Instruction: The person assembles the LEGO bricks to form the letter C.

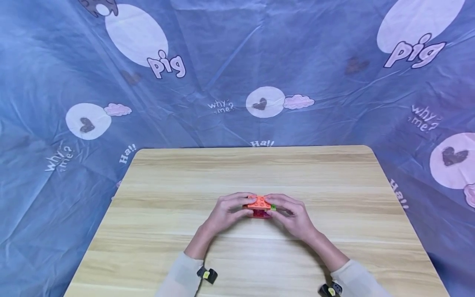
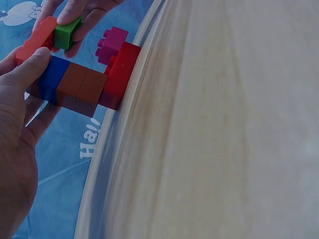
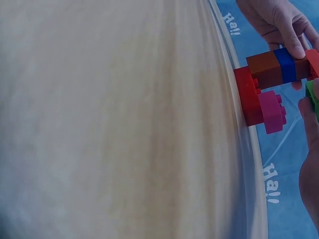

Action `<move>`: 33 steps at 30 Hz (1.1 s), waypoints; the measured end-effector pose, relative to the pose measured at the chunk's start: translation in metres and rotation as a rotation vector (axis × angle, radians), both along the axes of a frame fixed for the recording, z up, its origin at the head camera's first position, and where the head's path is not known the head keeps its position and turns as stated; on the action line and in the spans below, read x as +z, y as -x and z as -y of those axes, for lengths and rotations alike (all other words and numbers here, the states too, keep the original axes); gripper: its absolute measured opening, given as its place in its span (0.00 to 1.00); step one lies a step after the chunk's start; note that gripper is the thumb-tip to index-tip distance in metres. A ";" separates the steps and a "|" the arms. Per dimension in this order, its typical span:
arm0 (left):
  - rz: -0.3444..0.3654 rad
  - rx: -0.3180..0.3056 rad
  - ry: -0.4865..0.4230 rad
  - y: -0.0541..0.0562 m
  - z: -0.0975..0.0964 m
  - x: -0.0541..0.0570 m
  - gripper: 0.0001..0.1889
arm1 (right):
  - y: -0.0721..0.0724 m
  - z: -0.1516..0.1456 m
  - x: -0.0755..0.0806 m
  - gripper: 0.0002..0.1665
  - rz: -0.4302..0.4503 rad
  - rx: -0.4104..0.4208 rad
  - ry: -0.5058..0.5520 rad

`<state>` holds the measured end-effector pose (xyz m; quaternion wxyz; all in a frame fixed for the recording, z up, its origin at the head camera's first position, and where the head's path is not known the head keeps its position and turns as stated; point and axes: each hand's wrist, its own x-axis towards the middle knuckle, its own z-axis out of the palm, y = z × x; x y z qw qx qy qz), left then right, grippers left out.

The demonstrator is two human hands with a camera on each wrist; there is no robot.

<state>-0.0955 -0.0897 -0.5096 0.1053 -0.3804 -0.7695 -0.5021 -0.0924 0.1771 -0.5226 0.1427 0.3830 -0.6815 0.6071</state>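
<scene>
A toy-brick build stands on the table between both hands. Its base is a long red brick (image 2: pixel 119 77). Brown bricks (image 2: pixel 79 89) and a blue brick (image 2: pixel 54 79) rise as a column from the base's left end, while a short magenta brick (image 3: pixel 271 112) sits on the right end. Across the column's top lies an orange brick (image 1: pixel 258 202), its right end overhanging. A green brick (image 2: pixel 67 35) is under that end, above and apart from the magenta one. My left hand (image 1: pixel 224 213) grips the upper column and orange brick. My right hand (image 1: pixel 295 216) pinches the green and orange bricks.
The wooden table (image 1: pixel 178 177) has rounded far corners. Blue printed cloth (image 1: pixel 230 62) hangs behind it and along both sides. A small dark device (image 1: pixel 207 274) is strapped at the left wrist, another (image 1: pixel 330 290) at the right.
</scene>
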 end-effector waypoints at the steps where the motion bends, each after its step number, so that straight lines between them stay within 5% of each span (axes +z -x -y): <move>1: -0.002 -0.001 -0.002 0.000 0.001 -0.001 0.23 | 0.000 0.001 0.000 0.33 0.001 -0.003 0.003; 15: -0.027 -0.013 0.018 -0.001 0.000 0.001 0.26 | -0.002 0.001 -0.001 0.34 0.032 -0.028 -0.018; 20: 0.136 0.013 0.096 -0.006 0.002 0.007 0.45 | -0.002 -0.001 0.000 0.41 -0.006 -0.062 -0.086; 23: 0.283 0.075 0.150 -0.009 0.003 0.009 0.53 | -0.003 -0.004 -0.002 0.48 0.061 -0.078 -0.129; 28: 0.435 0.141 0.157 -0.015 0.005 0.005 0.43 | -0.008 -0.010 -0.004 0.50 0.196 -0.109 -0.213; 33: 0.448 0.167 0.130 -0.014 0.004 0.002 0.30 | -0.007 -0.012 -0.007 0.46 0.201 -0.087 -0.172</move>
